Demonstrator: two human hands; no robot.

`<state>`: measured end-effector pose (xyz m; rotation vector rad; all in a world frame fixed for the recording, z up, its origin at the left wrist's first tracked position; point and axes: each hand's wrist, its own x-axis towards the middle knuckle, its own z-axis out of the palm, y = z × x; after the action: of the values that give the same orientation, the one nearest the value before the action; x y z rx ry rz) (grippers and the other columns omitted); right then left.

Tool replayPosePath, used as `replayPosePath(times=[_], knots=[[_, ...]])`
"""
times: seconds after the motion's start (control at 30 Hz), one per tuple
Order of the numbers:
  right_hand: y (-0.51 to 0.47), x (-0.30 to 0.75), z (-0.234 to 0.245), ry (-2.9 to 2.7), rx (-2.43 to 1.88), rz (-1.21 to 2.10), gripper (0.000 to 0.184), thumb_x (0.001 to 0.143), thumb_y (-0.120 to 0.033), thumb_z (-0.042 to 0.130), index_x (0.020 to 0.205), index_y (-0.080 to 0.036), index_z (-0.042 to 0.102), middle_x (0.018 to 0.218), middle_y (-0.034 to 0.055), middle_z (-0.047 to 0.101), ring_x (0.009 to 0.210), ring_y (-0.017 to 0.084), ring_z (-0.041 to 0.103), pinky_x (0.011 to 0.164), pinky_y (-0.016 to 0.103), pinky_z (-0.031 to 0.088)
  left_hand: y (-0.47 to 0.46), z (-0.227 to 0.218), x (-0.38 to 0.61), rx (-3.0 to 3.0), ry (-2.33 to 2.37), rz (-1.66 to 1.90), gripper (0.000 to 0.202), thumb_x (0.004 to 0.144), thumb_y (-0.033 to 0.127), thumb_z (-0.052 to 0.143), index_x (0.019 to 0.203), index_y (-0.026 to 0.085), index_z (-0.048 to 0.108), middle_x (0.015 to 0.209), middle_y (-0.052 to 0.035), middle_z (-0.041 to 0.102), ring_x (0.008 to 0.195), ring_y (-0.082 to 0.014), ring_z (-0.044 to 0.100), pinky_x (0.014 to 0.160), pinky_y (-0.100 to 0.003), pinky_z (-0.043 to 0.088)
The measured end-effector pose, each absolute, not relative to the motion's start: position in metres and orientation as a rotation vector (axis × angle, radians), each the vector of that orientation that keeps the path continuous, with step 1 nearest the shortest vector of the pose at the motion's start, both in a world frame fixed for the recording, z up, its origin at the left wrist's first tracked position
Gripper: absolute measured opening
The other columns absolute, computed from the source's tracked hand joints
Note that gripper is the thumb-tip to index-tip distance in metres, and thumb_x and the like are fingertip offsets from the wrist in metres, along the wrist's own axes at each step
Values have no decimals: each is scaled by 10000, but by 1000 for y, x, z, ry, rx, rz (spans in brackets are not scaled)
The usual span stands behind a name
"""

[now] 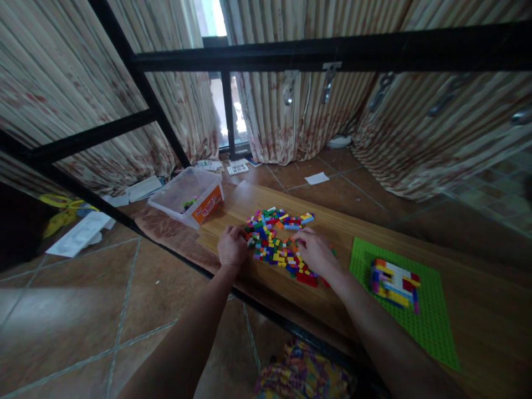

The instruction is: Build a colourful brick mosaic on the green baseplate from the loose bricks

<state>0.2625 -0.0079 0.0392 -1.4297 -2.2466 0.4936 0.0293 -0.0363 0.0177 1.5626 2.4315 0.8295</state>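
Note:
A loose pile of small toy building bricks [276, 256] in many colours lies spread over a wooden board. At its left edge is my left hand [233, 246], fingers curled inward; a pale brick shows close to the fingertips, and what they hold, if anything, is hidden. My right hand [315, 252] reaches over the pile's right side with thumb and fingers drawn together, and I cannot make out a brick between them. Farther right, a small multicoloured brick structure [397, 282] stands on a green studded baseplate [432, 332].
A clear plastic box [174, 191] with an orange label and a few pieces inside stands left of the pile. The wooden board [336, 213] runs to the right. A black metal frame [266, 60] crosses above. Papers [316, 178] lie on the tiled floor before striped curtains.

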Motion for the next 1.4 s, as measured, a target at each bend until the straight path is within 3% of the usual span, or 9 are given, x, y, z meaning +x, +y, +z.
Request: replayPosePath(times=[0.4,0.7,0.93,1.17,1.4], knots=[[20,206,45,-2242,-1737,180,253,898,-344,541,944,-158,706,999,122,650,1004,254,541,891,349,399,-35,20,30,1555,2451,834,256,826,159,458,788,229,701,948,-31,647,864,-164,587,702,-267,400],[-13,217,48,-2083,-1642,261,164,898,-308,558,922,-191,671,998,82,651,1009,231,541,912,340,395,-33,20,27,1564,2472,824,253,820,194,451,804,230,701,981,-39,648,832,-180,580,660,-281,393],[-84,299,58,-1834,-1583,507,123,903,-287,537,915,-237,649,917,22,692,878,175,620,807,281,448,-34,24,28,1587,2483,759,267,827,222,434,831,227,700,1011,-51,649,858,-208,586,678,-307,407],[-104,397,56,-1595,-1817,322,258,868,-395,530,976,-207,670,968,63,710,820,200,640,788,336,476,-33,25,28,1578,2497,748,276,823,230,427,838,226,703,1013,-59,647,845,-215,583,671,-315,410],[-94,405,52,-1635,-2030,122,332,884,-399,480,1058,-188,668,880,76,706,795,213,627,717,321,450,-32,26,29,1572,2501,759,277,809,220,427,832,216,703,1028,-63,645,840,-214,579,674,-320,406]])
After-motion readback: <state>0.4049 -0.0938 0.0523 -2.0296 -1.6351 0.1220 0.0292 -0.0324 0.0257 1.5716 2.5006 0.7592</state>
